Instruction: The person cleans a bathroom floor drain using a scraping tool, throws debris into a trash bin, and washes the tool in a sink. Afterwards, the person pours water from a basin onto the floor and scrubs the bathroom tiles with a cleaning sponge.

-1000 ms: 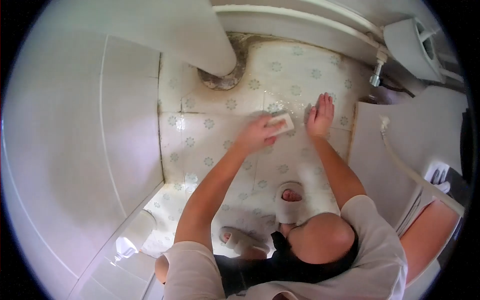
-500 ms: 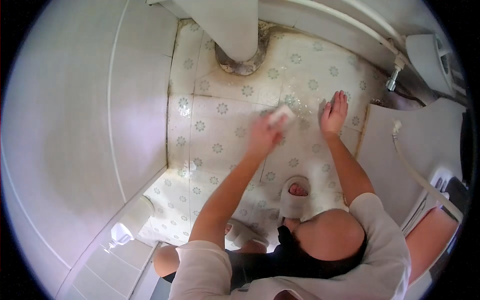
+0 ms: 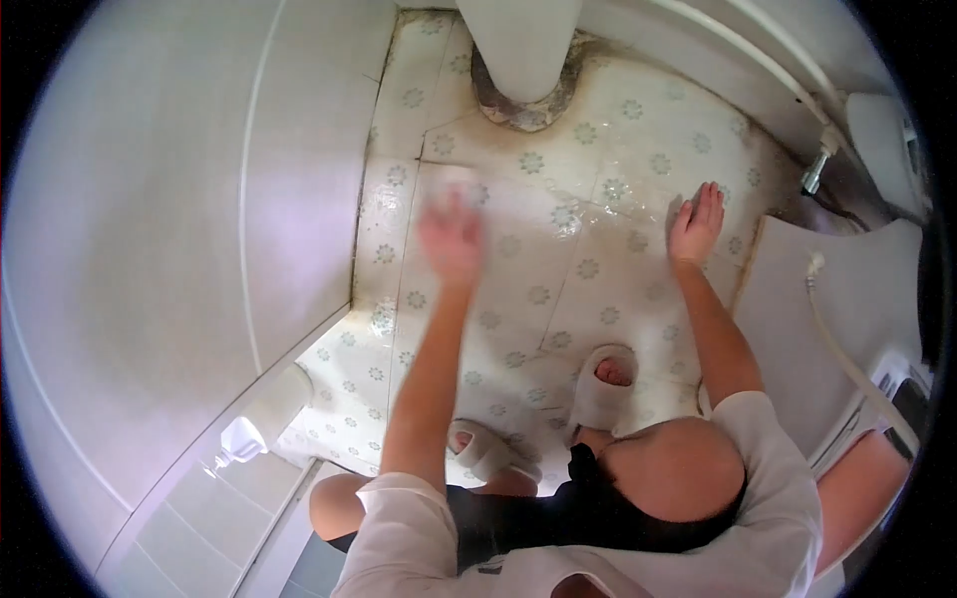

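My left hand (image 3: 454, 234), smeared by motion, is closed on a white sponge (image 3: 451, 177) that looks like a small pale block. The sponge is against the flower-patterned tile floor (image 3: 538, 239), left of the middle. My right hand (image 3: 697, 234) lies flat on the wet tiles further right, its fingers stretched out and nothing in it. Wet shine and small droplets show on the floor between the two hands. The palm side of my left hand is hidden.
A white pedestal (image 3: 523, 50) with a dirty, stained base stands at the top. A tiled wall (image 3: 199, 229) runs along the left. White pipes and a metal valve (image 3: 817, 171) are at the upper right, above a pale panel (image 3: 827, 269). My slippers (image 3: 603, 391) are below.
My left hand has swept the sponge leftward and slightly up across the floor. My right hand stays flat on the tiles while the view shifts a little.
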A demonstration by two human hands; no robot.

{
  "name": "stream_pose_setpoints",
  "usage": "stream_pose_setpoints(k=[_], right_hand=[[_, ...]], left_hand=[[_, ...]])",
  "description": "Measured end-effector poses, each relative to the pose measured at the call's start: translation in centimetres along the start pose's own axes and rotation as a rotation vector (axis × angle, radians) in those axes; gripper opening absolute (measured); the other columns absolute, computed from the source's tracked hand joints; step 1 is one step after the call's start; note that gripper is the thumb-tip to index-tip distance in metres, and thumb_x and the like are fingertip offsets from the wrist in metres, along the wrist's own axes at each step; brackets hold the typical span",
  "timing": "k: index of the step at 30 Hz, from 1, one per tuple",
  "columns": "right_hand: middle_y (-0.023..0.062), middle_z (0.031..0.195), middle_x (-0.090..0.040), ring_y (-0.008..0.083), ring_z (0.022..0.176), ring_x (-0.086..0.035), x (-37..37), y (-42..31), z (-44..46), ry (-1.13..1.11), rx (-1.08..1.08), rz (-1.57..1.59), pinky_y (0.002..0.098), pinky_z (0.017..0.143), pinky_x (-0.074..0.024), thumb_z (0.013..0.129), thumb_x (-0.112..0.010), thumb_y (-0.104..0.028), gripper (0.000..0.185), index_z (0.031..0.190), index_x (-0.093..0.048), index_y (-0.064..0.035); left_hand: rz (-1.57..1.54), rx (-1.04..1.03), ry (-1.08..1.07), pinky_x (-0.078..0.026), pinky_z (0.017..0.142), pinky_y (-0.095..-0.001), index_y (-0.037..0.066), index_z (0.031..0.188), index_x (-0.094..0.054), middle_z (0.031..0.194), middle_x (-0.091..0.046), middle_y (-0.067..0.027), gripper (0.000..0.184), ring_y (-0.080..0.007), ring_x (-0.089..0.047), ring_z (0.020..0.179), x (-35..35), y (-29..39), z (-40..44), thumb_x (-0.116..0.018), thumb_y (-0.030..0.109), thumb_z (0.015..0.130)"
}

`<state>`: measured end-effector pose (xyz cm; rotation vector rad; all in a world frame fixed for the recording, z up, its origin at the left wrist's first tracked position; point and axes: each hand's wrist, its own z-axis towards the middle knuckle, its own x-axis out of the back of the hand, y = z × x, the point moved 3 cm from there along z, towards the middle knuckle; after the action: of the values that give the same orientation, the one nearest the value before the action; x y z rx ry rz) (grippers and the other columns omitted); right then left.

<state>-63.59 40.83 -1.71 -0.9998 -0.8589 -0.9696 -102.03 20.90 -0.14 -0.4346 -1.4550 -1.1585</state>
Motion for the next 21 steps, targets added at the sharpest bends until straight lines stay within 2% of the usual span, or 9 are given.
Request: stream_pose_setpoints(k=[2, 5, 8, 9, 10, 11, 14, 18, 21], right_hand=[[0.0168, 0.154, -0.045, 0.0374, 0.145, -0.037, -0.1, 0.0, 0.0, 0.006, 0.012, 0.001, 0.0500, 0.121, -0.0255, 0.098, -0.051, -0.024, 0.053, 0.145, -0.049, -0.0005], [0.0169, 0.153, -0.046, 0.0374, 0.145, -0.037, -0.2, 1.0, -0.2, 0.010, 0.033, 0.025, 0.0496, 0.120, -0.0263, 0.098, -0.051, -0.024, 0.052, 0.145, -0.049, -0.0005], [0.0177, 0.153, -0.046, 0.0375, 0.145, -0.037, -0.5, 0.6, -0.2, 0.009, 0.033, 0.038, 0.0491, 0.120, -0.0263, 0.099, -0.050, -0.024, 0.052, 0.145, -0.049, 0.0000], [0.0180, 0.153, -0.046, 0.0375, 0.145, -0.037, -0.3, 0.5, -0.3, 0.007, 0.026, 0.035, 0.0490, 0.121, -0.0262, 0.099, -0.050, -0.024, 0.052, 0.145, -0.049, 0.0003], [0.0183, 0.153, -0.045, 0.0376, 0.145, -0.036, -0.2, 0.4, -0.4, -0.004, 0.023, 0.028, 0.0491, 0.121, -0.0259, 0.099, -0.050, -0.024, 0.051, 0.144, -0.049, 0.0005], [0.0187, 0.153, -0.045, 0.0377, 0.145, -0.036, 0.0, 0.2, -0.2, -0.012, 0.021, 0.020, 0.0492, 0.121, -0.0257, 0.099, -0.050, -0.024, 0.051, 0.144, -0.049, 0.0007], [0.0193, 0.154, -0.044, 0.0379, 0.146, -0.035, -0.4, 0.3, -0.4, -0.028, 0.025, 0.013, 0.0491, 0.121, -0.0251, 0.100, -0.049, -0.024, 0.051, 0.144, -0.049, 0.0010], [0.0194, 0.154, -0.044, 0.0380, 0.146, -0.035, -0.1, 0.3, -0.1, -0.049, -0.004, -0.011, 0.0486, 0.121, -0.0250, 0.100, -0.049, -0.024, 0.051, 0.145, -0.048, 0.0005], [0.0194, 0.154, -0.044, 0.0381, 0.146, -0.035, 0.0, 0.2, -0.1, -0.029, 0.015, 0.012, 0.0484, 0.121, -0.0250, 0.100, -0.049, -0.025, 0.052, 0.145, -0.048, 0.0007]], left_hand=[[-0.169, -0.287, -0.046, -0.047, 0.096, -0.0513, 0.024, 0.143, -0.057, 0.135, -0.060, -0.0140, 0.067, -0.0400, -0.055, 0.116, -2.3, 6.7, -3.6, -0.072, 0.013, 0.078], [-0.427, -0.381, -0.296, -0.049, 0.094, -0.0483, 0.028, 0.144, -0.056, 0.137, -0.056, -0.0174, 0.071, -0.0382, -0.056, 0.118, -3.2, 13.3, -8.5, -0.074, 0.010, 0.077], [-0.395, -0.290, -0.185, -0.049, 0.095, -0.0472, 0.026, 0.141, -0.060, 0.137, -0.056, -0.0171, 0.066, -0.0376, -0.055, 0.118, -2.5, 9.9, -6.9, -0.073, 0.010, 0.078], [-0.416, -0.061, -0.169, -0.047, 0.099, -0.0483, 0.023, 0.136, -0.064, 0.139, -0.056, -0.0169, 0.058, -0.0386, -0.053, 0.120, -1.9, 6.6, -5.9, -0.071, 0.010, 0.079], [-0.112, -0.158, 0.004, -0.043, 0.103, -0.0503, 0.019, 0.134, -0.066, 0.140, -0.056, -0.0159, 0.055, -0.0404, -0.050, 0.122, -0.1, 3.6, -2.7, -0.072, 0.012, 0.080], [-0.021, -0.075, 0.025, -0.041, 0.106, -0.0518, 0.017, 0.138, -0.062, 0.141, -0.056, -0.0149, 0.057, -0.0430, -0.050, 0.122, -0.5, -1.6, -1.1, -0.073, 0.015, 0.082], [0.082, 0.080, 0.215, -0.044, 0.101, -0.0515, 0.015, 0.143, -0.057, 0.137, -0.052, -0.0283, 0.059, -0.0438, -0.052, 0.118, 4.3, -8.2, 5.7, -0.073, 0.018, 0.087], [-0.056, 0.306, 0.217, -0.045, 0.103, -0.0487, 0.014, 0.145, -0.055, 0.139, -0.051, -0.0289, 0.059, -0.0420, -0.053, 0.121, 1.9, -7.0, 8.4, -0.073, 0.022, 0.089], [-0.049, 0.070, 0.172, -0.045, 0.103, -0.0498, 0.017, 0.146, -0.054, 0.144, -0.049, -0.0246, 0.062, -0.0412, -0.051, 0.124, -1.7, 0.3, 5.8, -0.074, 0.023, 0.087]])
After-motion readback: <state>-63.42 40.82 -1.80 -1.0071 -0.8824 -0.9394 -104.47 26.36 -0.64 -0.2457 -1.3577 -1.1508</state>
